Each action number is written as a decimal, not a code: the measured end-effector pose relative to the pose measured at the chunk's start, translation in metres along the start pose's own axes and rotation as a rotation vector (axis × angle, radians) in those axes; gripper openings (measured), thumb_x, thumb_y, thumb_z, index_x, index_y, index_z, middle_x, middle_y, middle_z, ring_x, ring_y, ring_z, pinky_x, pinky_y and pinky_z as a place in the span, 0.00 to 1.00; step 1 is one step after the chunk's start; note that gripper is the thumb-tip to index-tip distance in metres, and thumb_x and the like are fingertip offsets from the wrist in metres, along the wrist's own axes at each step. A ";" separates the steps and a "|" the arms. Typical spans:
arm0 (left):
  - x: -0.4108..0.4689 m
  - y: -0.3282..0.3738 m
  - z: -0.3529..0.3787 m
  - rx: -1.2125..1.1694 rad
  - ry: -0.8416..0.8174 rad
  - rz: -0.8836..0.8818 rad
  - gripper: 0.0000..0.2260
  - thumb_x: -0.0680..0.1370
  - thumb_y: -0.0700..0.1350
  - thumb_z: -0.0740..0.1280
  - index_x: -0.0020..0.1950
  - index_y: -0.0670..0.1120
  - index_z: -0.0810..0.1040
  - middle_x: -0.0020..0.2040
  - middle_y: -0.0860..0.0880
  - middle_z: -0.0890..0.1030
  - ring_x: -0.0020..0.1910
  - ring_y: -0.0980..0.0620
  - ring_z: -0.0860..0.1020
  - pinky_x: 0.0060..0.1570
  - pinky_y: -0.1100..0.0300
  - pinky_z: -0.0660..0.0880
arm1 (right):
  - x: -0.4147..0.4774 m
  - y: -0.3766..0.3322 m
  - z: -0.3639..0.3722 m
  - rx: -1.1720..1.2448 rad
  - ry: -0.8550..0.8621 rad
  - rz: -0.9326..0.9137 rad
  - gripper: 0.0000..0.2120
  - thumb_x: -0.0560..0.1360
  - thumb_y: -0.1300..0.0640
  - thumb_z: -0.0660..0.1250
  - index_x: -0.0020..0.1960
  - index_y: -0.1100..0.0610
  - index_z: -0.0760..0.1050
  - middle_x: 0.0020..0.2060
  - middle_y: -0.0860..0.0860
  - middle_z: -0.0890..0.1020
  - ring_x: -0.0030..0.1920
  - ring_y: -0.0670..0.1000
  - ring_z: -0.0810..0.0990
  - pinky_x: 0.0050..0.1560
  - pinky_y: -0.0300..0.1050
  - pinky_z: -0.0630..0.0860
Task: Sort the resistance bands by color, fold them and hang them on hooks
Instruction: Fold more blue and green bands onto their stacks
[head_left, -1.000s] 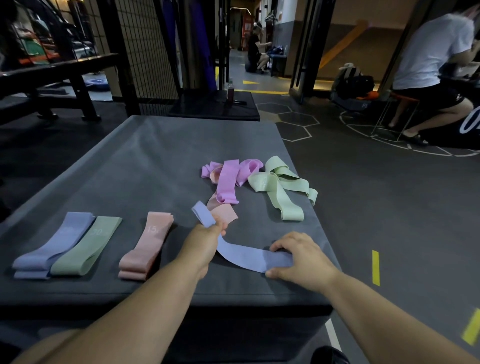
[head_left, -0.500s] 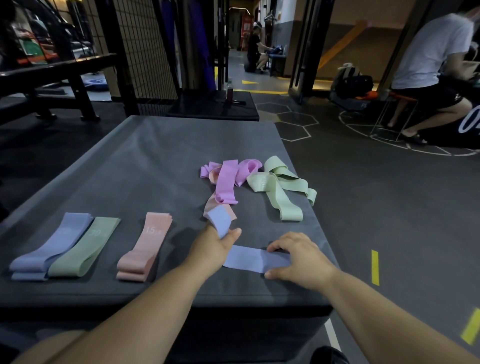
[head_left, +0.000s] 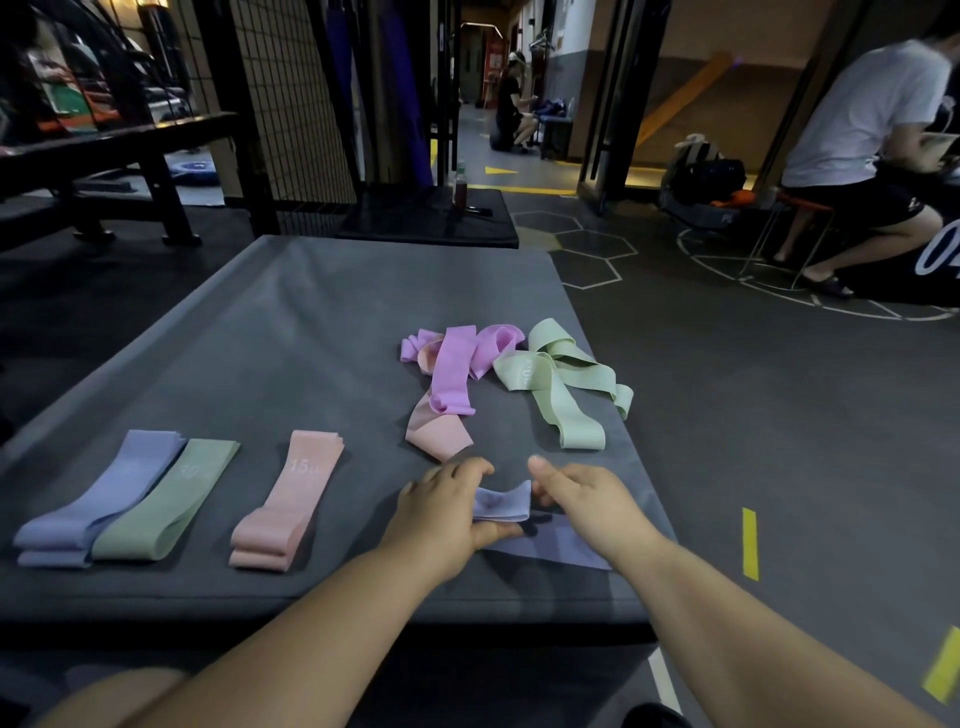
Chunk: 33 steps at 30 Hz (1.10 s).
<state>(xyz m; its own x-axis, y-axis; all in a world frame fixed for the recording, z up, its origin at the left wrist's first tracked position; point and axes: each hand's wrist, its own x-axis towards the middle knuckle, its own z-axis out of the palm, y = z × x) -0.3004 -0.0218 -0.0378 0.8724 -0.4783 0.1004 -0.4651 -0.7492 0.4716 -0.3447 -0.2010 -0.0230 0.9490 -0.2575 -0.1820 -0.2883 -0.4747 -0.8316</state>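
A blue resistance band (head_left: 506, 503) lies folded over itself near the front right of the grey padded platform (head_left: 291, 332). My left hand (head_left: 441, 512) pinches its folded end from the left, and my right hand (head_left: 587, 499) grips it from the right. Folded flat at the front left lie a blue band (head_left: 104, 499), a green band (head_left: 166, 501) and a pink band (head_left: 288, 501) marked 15. Loose behind my hands are a purple band (head_left: 457, 364), a pink band (head_left: 439, 428) partly under it, and tangled green bands (head_left: 563, 384).
The platform's right edge drops to a dark gym floor (head_left: 779, 415) with yellow marks. A person in a white shirt (head_left: 872, 135) sits at the far right. A black bench (head_left: 104, 150) and a wire grid panel (head_left: 291, 104) stand behind. No hooks are in sight.
My left hand has carried the band's far end over toward my right hand, folding the blue band double. My right hand lifted from pressing flat to gripping the fold.
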 end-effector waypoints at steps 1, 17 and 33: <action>0.000 0.000 0.000 0.007 -0.006 0.007 0.30 0.73 0.64 0.68 0.70 0.53 0.65 0.68 0.56 0.71 0.67 0.53 0.68 0.63 0.56 0.64 | 0.000 0.000 0.001 -0.018 0.005 -0.010 0.21 0.74 0.39 0.67 0.41 0.57 0.82 0.36 0.48 0.84 0.41 0.48 0.80 0.53 0.53 0.77; 0.002 -0.011 -0.002 -0.075 -0.093 0.086 0.32 0.72 0.58 0.73 0.72 0.55 0.64 0.67 0.56 0.70 0.67 0.54 0.65 0.64 0.59 0.65 | -0.004 0.009 -0.015 -0.199 0.139 -0.026 0.07 0.76 0.50 0.68 0.40 0.48 0.77 0.33 0.43 0.80 0.37 0.42 0.77 0.36 0.36 0.69; 0.002 -0.021 -0.005 -0.148 -0.185 0.089 0.34 0.70 0.54 0.76 0.72 0.57 0.64 0.59 0.60 0.68 0.66 0.59 0.68 0.68 0.62 0.64 | -0.011 0.033 -0.062 -0.330 0.116 0.112 0.06 0.72 0.51 0.71 0.38 0.50 0.78 0.34 0.46 0.79 0.36 0.47 0.76 0.38 0.43 0.73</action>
<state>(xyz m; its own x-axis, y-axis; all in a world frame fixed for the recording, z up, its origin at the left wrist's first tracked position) -0.2877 -0.0048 -0.0429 0.7802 -0.6255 -0.0078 -0.5001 -0.6313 0.5928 -0.3724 -0.2657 -0.0158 0.8940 -0.4077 -0.1859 -0.4330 -0.6794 -0.5924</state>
